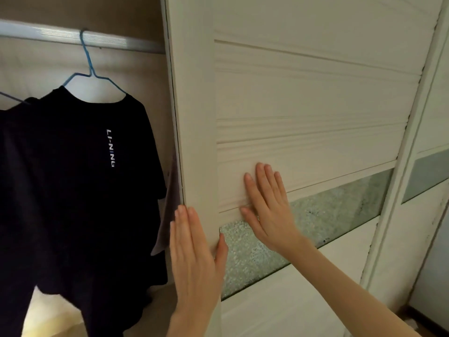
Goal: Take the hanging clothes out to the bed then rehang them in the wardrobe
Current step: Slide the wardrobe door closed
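Observation:
A black T-shirt (80, 181) with white lettering hangs on a blue wire hanger (90, 69) from the silver rail (48, 35) inside the open wardrobe at the left. A second dark garment (14, 166) hangs beside it at the far left, partly cut off. My left hand (194, 256) lies flat against the edge of the white sliding door (303, 93), fingers straight. My right hand (269, 210) is pressed flat on the door panel, just above its frosted glass strip (328, 215). Neither hand holds anything.
A grey piece of cloth (170, 210) shows between the black T-shirt and the door edge. A second sliding door (432, 117) with a glass band stands at the far right. The wardrobe's pale floor (48, 319) shows under the clothes.

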